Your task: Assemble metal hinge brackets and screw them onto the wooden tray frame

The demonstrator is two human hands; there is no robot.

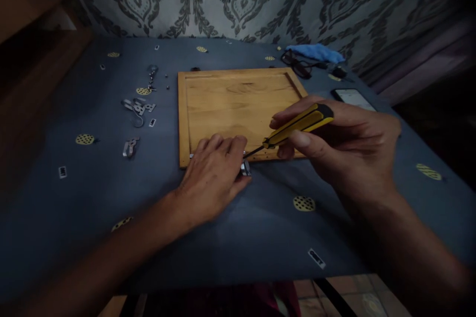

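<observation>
My right hand (pixel 345 143) is closed around the yellow and black handle of a screwdriver (pixel 299 126). Its thin shaft slants down to the left, and the tip meets the near edge of a wooden board (pixel 238 109) beside my left fingers. Across that edge lies my left hand (pixel 213 176), thumb and fingers closed on a shiny metal hook (pixel 245 167) that juts out in front of the board. Most of the hook is covered by the fingers. Whether a screw sits under the tip is too small to tell.
Left of the board lie several loose metal hooks (pixel 138 109), another hook (pixel 130 147) and a little pile of screws (pixel 151 74). At the back right are a blue cloth (pixel 316 52), black-framed glasses (pixel 297 63) and a phone (pixel 353 99). A patterned wall borders the table (pixel 223 247).
</observation>
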